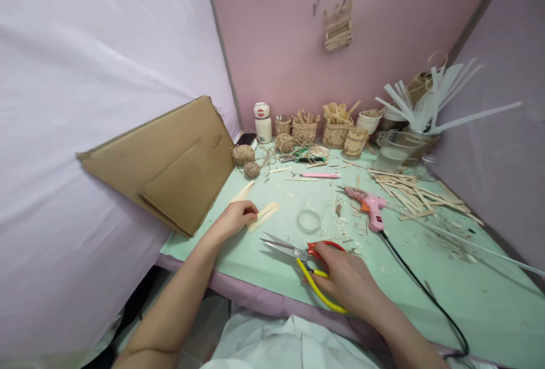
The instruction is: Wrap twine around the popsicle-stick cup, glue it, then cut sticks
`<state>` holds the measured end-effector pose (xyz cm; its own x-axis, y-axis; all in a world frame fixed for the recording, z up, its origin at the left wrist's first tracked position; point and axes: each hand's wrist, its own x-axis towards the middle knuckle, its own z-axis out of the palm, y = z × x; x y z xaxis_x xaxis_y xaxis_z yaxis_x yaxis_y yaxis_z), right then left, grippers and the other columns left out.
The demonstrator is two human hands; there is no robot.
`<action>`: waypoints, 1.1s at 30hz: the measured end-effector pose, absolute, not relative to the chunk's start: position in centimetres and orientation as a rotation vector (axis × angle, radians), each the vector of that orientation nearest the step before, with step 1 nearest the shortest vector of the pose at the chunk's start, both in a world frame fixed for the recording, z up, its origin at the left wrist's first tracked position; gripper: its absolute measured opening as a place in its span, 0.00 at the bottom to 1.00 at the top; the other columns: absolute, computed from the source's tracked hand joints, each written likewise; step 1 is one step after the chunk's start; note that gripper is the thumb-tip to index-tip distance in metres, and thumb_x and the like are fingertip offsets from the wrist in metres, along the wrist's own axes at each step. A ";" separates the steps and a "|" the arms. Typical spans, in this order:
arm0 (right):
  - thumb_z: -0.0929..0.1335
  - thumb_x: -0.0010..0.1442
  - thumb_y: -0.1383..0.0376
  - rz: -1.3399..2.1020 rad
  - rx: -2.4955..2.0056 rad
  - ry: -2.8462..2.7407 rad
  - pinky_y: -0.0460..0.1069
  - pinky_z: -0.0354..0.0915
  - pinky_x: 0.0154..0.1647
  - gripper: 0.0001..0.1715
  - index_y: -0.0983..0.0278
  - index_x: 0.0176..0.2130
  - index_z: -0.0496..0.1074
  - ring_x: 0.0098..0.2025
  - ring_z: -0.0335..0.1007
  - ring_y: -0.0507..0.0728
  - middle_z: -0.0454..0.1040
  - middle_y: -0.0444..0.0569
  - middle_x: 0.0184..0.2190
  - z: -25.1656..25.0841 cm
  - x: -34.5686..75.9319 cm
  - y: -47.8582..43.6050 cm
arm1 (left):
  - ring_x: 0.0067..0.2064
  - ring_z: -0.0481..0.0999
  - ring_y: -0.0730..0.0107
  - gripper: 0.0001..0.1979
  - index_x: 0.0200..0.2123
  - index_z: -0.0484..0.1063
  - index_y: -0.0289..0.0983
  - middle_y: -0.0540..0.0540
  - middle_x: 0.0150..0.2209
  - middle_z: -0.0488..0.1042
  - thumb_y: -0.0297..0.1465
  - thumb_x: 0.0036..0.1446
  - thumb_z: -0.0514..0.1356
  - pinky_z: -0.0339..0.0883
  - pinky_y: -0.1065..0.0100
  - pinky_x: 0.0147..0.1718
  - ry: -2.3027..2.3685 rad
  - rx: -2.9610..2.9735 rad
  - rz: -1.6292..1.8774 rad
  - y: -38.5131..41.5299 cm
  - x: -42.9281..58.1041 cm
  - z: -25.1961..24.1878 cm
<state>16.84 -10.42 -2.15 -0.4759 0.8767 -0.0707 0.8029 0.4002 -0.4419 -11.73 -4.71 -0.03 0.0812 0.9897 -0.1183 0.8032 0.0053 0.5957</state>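
Observation:
In my right hand point(347, 278) is a pair of scissors point(298, 252) with one red and one yellow handle. Their blades stand apart and point left over the table's front part. My left hand point(237, 218) rests low on the green tabletop, fingers curled and closed at the near end of some pale flat wooden strips point(266, 214). The fingertips are partly hidden. Just behind that hand lie more pale strips point(244, 189). A clear round cup point(309, 219) stands to the right of the strips, beyond the scissors.
A pink glue gun point(369, 205) with a black cord lies right, before a heap of wooden sticks point(413, 193). Cardboard point(179, 170) leans left. Twine balls point(244, 154), a pink craft knife point(319, 175), stick-filled pots point(338, 130) and a white-lidded bottle point(263, 125) occupy the back.

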 end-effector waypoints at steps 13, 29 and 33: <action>0.68 0.54 0.59 0.612 -1.482 -2.486 0.46 0.43 0.26 0.11 0.61 0.34 0.64 0.31 0.69 0.55 0.74 0.43 0.29 -1.9 16.7 -10.4 | 0.37 0.72 0.61 0.10 0.30 0.73 0.37 0.41 0.33 0.74 0.27 0.53 0.52 0.59 0.65 0.34 1.947 2.225 0.043 -5.0 -9.4 0.2; 0.67 0.55 0.57 0.609 -1.482 -2.489 0.46 0.45 0.27 0.12 0.61 0.37 0.67 0.34 0.70 0.56 0.75 0.45 0.32 -1.2 16.7 -10.6 | 0.31 0.70 0.64 0.09 0.28 0.73 0.39 0.44 0.30 0.75 0.26 0.47 0.53 0.55 0.68 0.28 1.870 2.279 -0.034 -2.7 -10.8 1.4; 0.67 0.56 0.57 0.604 -1.487 -2.480 0.46 0.45 0.27 0.11 0.61 0.37 0.67 0.35 0.70 0.56 0.75 0.45 0.33 -1.3 16.7 -10.6 | 0.32 0.71 0.63 0.10 0.30 0.73 0.38 0.43 0.32 0.76 0.26 0.46 0.54 0.56 0.67 0.29 1.876 2.289 -0.059 -2.4 -10.4 1.3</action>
